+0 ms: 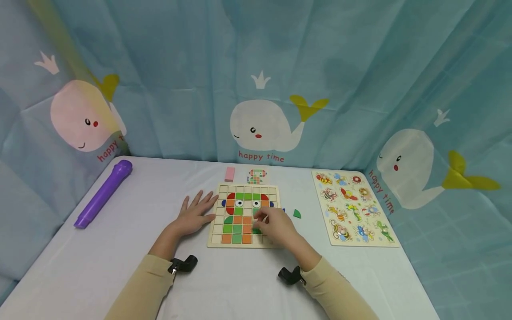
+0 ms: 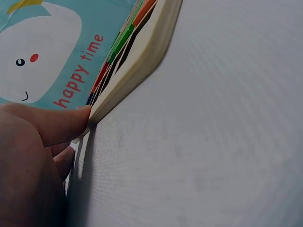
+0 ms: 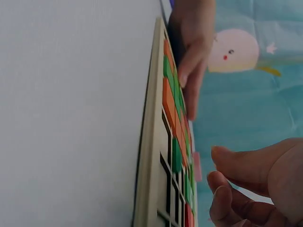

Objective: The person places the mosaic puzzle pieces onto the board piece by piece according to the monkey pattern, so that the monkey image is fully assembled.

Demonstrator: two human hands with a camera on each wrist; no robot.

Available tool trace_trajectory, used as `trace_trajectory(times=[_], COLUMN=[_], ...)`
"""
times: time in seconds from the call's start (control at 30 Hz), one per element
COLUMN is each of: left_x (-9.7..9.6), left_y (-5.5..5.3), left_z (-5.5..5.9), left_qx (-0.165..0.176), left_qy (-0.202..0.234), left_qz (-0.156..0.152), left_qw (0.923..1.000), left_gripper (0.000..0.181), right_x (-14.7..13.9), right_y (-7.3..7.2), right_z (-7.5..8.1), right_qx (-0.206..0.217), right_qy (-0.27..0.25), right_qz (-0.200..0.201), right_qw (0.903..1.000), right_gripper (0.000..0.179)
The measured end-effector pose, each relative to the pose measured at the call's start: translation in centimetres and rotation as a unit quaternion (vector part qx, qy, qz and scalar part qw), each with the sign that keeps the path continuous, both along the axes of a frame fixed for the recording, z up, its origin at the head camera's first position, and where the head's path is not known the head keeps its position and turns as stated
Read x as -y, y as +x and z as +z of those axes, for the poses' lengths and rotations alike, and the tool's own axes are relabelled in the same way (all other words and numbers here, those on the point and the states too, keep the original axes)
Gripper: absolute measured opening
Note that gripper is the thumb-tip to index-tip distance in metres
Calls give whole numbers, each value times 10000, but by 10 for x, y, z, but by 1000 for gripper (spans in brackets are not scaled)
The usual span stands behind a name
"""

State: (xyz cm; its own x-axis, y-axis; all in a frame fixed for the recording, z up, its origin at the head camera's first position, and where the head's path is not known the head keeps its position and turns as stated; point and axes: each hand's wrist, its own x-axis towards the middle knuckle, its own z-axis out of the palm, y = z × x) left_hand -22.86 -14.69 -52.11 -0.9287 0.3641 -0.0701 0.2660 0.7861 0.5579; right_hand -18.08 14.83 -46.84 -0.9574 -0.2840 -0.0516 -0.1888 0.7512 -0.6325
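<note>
A wooden grid board lies on the table, with red, green, orange and blue tiles forming a figure with two eye tiles. My left hand lies with fingers spread at its left side; in the left wrist view the thumb touches the board's edge. Over the board's lower right part hovers my right hand, fingers loosely bent. The right wrist view shows nothing between its thumb and fingertips, apart from the board. A dark green tile sits on the grid near that hand, which hides several squares in the head view.
Beyond the board are a pink block and a pattern card. A green quarter-round tile and a partly hidden blue piece lie to its right. An insect puzzle board is far right, a purple microphone-shaped tube far left.
</note>
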Motion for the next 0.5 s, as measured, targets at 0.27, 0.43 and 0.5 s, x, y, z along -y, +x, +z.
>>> trace_trajectory(times=[0.27,0.43,0.5], left_x=[1,0,0], left_y=[0,-1,0], left_z=[-2,-2,-1], left_qx=[-6,-42,-18], left_qy=[-68,-61,-44], left_qz=[53,21,5], left_qw=[10000,10000,10000], left_gripper=[69,69,69], right_x=[-30,-49,-57], right_y=[-4,-7,-9], right_z=[1,-2,-4], right_qx=[-358,-252,-189], right_qy=[32,-24,-32], right_qz=[-362,-693,-815], right_qw=[9987,9973,9965], right_gripper=[12,16,17])
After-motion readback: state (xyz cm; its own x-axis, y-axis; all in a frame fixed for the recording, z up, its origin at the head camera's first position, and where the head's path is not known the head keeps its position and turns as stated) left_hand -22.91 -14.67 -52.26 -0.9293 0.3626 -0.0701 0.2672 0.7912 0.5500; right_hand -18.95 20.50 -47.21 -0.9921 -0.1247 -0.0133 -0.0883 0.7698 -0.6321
